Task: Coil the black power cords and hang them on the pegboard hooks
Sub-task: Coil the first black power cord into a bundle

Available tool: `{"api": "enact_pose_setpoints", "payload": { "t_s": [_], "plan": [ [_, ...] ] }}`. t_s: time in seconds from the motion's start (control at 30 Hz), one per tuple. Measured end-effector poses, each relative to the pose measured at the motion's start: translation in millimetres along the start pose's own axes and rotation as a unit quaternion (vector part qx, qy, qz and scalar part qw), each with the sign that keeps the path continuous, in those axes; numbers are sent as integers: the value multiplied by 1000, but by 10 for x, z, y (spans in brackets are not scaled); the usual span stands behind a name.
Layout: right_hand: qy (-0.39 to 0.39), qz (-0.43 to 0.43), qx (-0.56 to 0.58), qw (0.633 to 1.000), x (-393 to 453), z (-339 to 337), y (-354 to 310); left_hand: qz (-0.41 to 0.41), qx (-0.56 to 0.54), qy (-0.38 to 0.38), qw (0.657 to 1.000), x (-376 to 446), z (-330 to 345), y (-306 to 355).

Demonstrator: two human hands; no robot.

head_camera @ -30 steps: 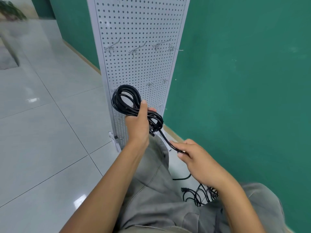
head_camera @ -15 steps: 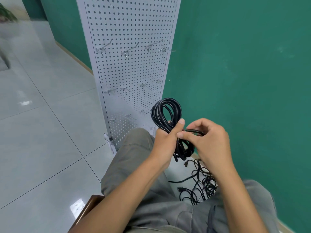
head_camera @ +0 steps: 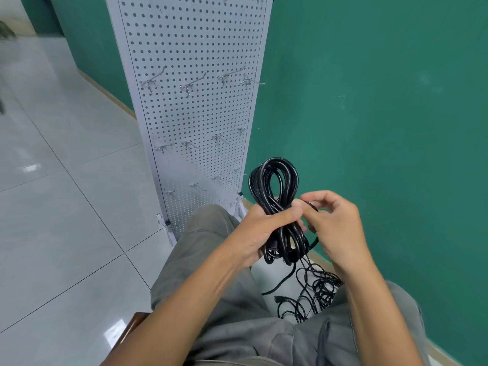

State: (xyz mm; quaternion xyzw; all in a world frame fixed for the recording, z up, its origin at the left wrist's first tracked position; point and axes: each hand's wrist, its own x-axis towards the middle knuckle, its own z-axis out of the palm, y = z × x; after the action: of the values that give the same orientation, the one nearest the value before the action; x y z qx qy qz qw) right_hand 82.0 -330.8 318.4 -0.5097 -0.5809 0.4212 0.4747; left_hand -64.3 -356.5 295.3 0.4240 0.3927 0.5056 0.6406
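coiled black power cord (head_camera: 274, 196): being held upright at centre right, long axis running near to far, its top loop pointing toward the pegboard (head_camera: 195, 114). left hand (head_camera: 264, 228): being clamped round the waist of the coil. right hand (head_camera: 335, 223): being kept against the coil's right side, fingers curled and pinching the loose cord end. hooks (head_camera: 190, 85): lying far and left of both hands, all bare; the left hand is judged nearer. loose cords (head_camera: 314, 291): lying tangled on the floor (head_camera: 66, 220), near right.
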Motion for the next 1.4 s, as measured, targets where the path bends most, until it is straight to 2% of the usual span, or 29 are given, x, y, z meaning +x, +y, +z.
{"api": "enact_pose_setpoints", "payload": {
  "t_s": [0.07, 0.13, 0.2, 0.27, 0.37, 0.57, 0.67, 0.77, 0.97, 1.17, 1.4],
  "plan": [
    [-9, 19, 37, 999, -3, -29, 34, 5, -6, -6, 1000, -12, -7, 34],
    [-60, 41, 72, 995, -46, -54, 72, 11, -35, -10, 999, -13, -12, 64],
    [-103, 69, 109, 986, -101, -69, 151, 2, -82, 12, 997, -14, -30, 123],
    [-113, 93, 148, 978, -137, -66, 248, -2, -123, 51, 991, 17, -77, 154],
    [-95, 95, 153, 979, -154, -37, 314, -5, -143, 92, 985, 41, -145, 183],
    [-25, 11, 135, 991, -148, -12, 150, -20, -106, 124, 986, 106, -250, 123],
    [-22, -56, 77, 995, -126, -4, 10, -41, -73, 116, 990, 130, -281, 65],
    [-38, -70, 43, 996, -95, 39, -80, -34, -18, 89, 995, 119, -229, 6],
    [-18, -15, 138, 990, -106, 159, -212, 38, 63, -10, 997, 107, -127, -98],
    [-15, 36, 220, 975, -107, 126, -302, 81, 133, -25, 988, 100, -117, -70],
    [-12, 76, 275, 958, -13, 224, -292, 62, 145, -50, 986, 99, -215, -22]
  ]
}}
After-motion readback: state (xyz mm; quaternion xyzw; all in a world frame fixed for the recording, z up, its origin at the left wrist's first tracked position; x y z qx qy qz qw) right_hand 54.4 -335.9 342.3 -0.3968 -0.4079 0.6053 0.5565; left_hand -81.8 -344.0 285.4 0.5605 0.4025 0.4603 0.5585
